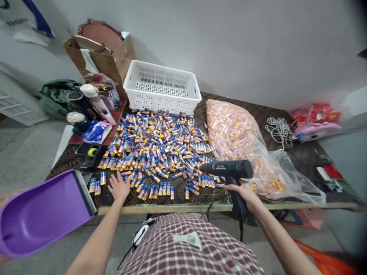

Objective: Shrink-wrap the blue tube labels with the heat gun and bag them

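My right hand (243,193) is wrapped round the handle of a black heat gun (226,169). Its nozzle points left, over the right side of a wide spread of small blue-and-yellow cylinders (160,143) in shiny wrap. These look like little bottles or tubes; their exact kind is too small to tell. My left hand (119,188) lies with fingers spread at the front left edge of the spread, touching or just above the cylinders there. A few cylinders (97,186) lie left of that hand. Some near the front edge line up in short rows.
A white plastic basket (163,99) stands behind the spread. To the right lies a big clear bag (235,133) full of similar pieces. A purple dustpan (48,214) is at the left. Bottles and a tape dispenser (93,154) sit back left; white cord (279,131) lies right.
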### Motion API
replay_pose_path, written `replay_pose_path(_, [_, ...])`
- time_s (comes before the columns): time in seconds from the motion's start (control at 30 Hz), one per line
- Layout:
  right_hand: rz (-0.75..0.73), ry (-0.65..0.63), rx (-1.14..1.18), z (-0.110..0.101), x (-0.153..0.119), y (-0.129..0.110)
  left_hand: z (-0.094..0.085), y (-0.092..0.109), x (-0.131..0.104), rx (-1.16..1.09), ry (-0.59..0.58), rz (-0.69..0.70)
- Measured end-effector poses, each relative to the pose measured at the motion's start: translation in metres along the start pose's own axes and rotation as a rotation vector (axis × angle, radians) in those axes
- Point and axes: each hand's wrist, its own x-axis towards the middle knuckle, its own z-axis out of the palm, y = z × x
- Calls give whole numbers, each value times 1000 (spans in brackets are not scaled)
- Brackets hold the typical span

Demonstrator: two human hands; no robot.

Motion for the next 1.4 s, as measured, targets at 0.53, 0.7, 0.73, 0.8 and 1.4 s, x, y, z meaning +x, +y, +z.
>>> replay_pose_path(0.53, [-211,139,-26,-3,110,-14,6,6,-35,-31,-100,22])
replay_pose_path(0.7, [-255,14,-73,-13,132,-24,-3,-5,-46,52,-65,7])
replay_pose_path(0.73, [-255,-40,-73,-10,129,-23,-6,-8,-48,70,-36,-21])
replay_pose_path(0.8, [-236,-170,-67,0,121,-19,-12,-12,-50,97,-10,-90])
replay_pose_path(1.4, [-174,-180,98,70,116,-61,-27,-24,24,-7,-82,-384])
